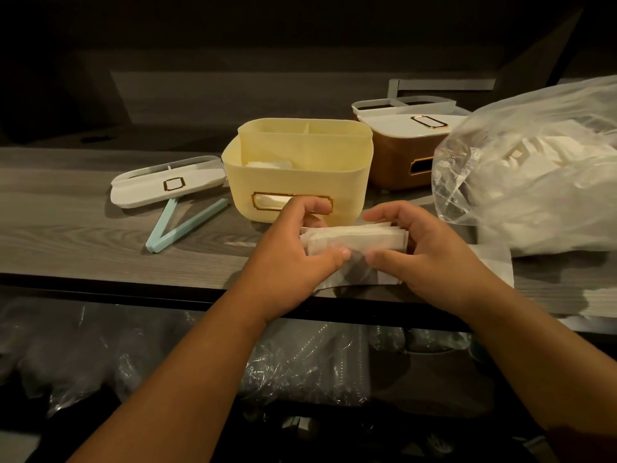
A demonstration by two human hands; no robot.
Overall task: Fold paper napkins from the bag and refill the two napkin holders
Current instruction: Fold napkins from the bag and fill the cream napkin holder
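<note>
A folded stack of white paper napkins is held just above the table's front edge. My left hand grips its left end and my right hand grips its right end, thumbs under the near side. Behind them stands the open yellow napkin holder with some napkins inside and showing in its front slot. The brown napkin holder stands farther right with its white lid on. The clear plastic bag of napkins lies at the right.
The yellow holder's white lid lies on the grey wooden table at the left, with a pale blue bag clip open in front of it. A flat white napkin lies under my right hand. Plastic-wrapped goods sit below the table.
</note>
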